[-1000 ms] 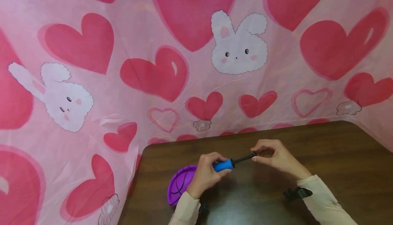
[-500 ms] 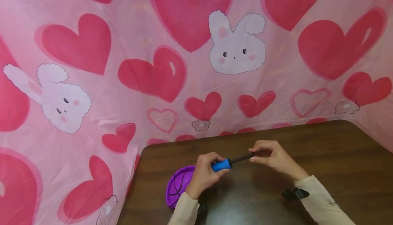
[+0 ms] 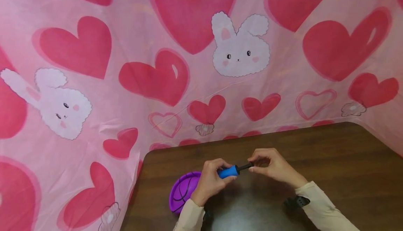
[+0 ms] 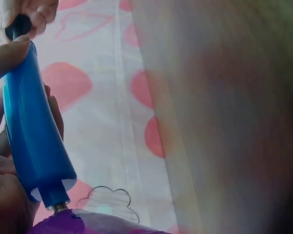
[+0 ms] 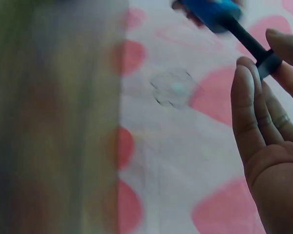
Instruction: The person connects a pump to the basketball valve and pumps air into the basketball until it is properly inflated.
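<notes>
The pump [image 3: 232, 170] ran lengthwise from the left hand [image 3: 211, 181], which gripped its blue barrel [image 4: 35, 122] nearest the purple ball [image 3: 185, 190], to the right hand [image 3: 274, 166], which pinched the black handle [image 5: 269, 65] opposite.

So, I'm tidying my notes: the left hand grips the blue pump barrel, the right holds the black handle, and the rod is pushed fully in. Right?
Not quite: the rod isn't fully in. The head view shows a length of it exposed between the blue pump barrel and the right hand. The left hand does grip the barrel, the right the black handle.
</notes>
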Demonstrator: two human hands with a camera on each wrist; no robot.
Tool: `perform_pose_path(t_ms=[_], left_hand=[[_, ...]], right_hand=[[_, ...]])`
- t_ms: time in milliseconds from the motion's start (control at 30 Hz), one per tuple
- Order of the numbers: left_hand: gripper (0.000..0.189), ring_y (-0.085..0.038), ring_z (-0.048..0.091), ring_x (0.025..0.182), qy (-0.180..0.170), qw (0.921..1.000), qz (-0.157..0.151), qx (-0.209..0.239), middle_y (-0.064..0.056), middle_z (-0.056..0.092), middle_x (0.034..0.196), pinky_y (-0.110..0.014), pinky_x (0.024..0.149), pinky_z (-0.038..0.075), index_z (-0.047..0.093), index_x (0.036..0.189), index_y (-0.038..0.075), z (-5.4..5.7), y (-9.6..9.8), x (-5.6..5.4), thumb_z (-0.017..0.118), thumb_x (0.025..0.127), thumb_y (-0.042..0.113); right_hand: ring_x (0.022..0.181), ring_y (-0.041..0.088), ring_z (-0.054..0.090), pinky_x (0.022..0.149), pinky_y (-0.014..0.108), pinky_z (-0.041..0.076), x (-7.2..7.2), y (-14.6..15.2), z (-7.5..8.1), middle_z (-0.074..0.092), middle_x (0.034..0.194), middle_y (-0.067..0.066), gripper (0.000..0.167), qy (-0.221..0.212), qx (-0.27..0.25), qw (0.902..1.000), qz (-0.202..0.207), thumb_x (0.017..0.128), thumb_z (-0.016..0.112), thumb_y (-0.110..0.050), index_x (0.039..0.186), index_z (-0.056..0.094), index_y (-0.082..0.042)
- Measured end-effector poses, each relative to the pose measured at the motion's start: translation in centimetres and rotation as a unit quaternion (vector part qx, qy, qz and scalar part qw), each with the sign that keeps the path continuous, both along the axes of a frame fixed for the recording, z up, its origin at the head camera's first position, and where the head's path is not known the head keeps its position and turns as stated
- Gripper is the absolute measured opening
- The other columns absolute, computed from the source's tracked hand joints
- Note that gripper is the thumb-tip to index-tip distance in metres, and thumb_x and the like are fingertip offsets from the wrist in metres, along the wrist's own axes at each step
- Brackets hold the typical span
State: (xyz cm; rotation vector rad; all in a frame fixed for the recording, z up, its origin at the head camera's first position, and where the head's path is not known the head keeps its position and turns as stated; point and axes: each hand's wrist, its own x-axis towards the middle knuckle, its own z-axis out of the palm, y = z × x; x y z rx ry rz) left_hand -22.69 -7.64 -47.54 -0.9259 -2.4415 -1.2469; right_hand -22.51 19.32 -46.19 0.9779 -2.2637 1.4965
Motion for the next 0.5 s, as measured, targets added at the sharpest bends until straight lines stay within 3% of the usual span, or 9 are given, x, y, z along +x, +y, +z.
perform_pose_path(t_ms=[133, 300, 500], left_hand=[[0.029, -0.004, 0.070, 0.082, 0.000, 1.0000, 0.007, 0.001, -0.001, 0.080, 0.096, -0.020, 0.079, 0.059, 0.078, 0.097, 0.013, 0.2, -0.2, -0.1, 0.095, 0.075, 0.022], [0.029, -0.004, 0.070, 0.083, -0.001, 0.9999, 0.012, 0.007, -0.001, 0.080, 0.098, -0.021, 0.080, 0.059, 0.078, 0.097, 0.013, 0.3, -0.5, -0.2, 0.095, 0.075, 0.022], [0.029, -0.005, 0.070, 0.082, 0.004, 0.9998, 0.013, 0.012, -0.001, 0.080, 0.096, -0.021, 0.079, 0.059, 0.078, 0.096, 0.013, 0.2, -0.3, -0.2, 0.095, 0.075, 0.019]], right_hand=[[0.078, 0.007, 0.070, 0.072, 0.024, 0.060, 0.0, 2.5, 1.2, 0.075, 0.090, 0.000, 0.030, -0.005, 0.002, 0.9999, -0.015, 0.080, 0.085, 0.002, 0.103, 0.079, -0.015], [0.077, 0.008, 0.071, 0.071, 0.023, 0.059, -0.2, 4.3, 2.0, 0.075, 0.089, 0.000, 0.033, 0.000, -0.028, 0.9996, -0.005, 0.079, 0.080, 0.013, 0.103, 0.078, -0.010], [0.076, 0.009, 0.067, 0.069, 0.025, 0.060, -0.3, 2.1, 1.1, 0.073, 0.086, 0.003, 0.031, -0.007, -0.046, 0.9988, 0.012, 0.079, 0.082, 0.010, 0.104, 0.080, -0.008]])
